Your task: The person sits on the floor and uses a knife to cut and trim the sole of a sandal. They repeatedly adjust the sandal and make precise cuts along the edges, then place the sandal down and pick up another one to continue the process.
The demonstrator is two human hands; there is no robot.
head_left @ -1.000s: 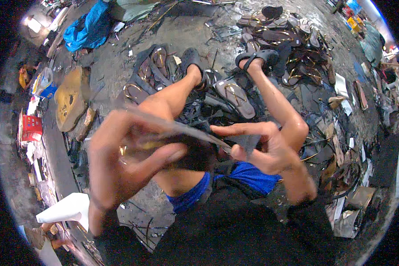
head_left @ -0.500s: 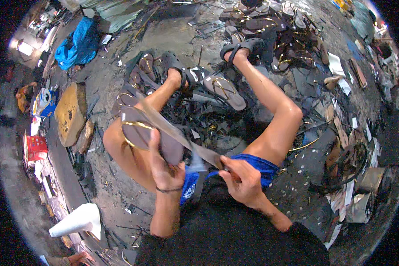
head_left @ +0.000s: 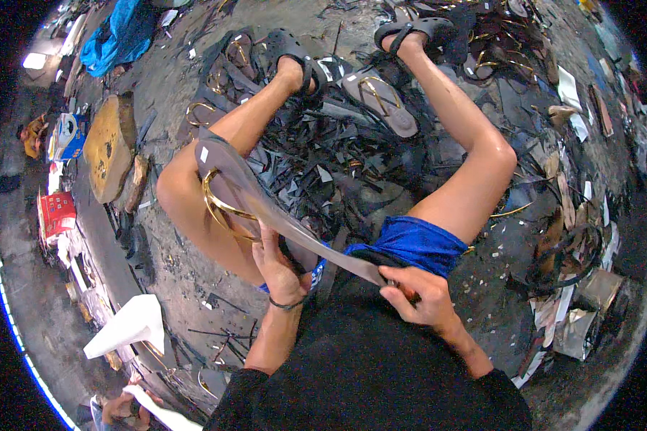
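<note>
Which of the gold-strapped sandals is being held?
The gray-brown sandal in the left hand, nearest the wearer's body. The other sandals lie farther ahead, past the knees, with no hand on them.

Light's middling and pretty even, glinting off the gold strap (head_left: 231, 209) and right knee (head_left: 496, 153), with the white sheet (head_left: 131, 327) nearly blown out. Heavy fisheye bend, black noisy corners, blue fringing lower left, kinda grainy shirt (head_left: 366, 366).
</note>
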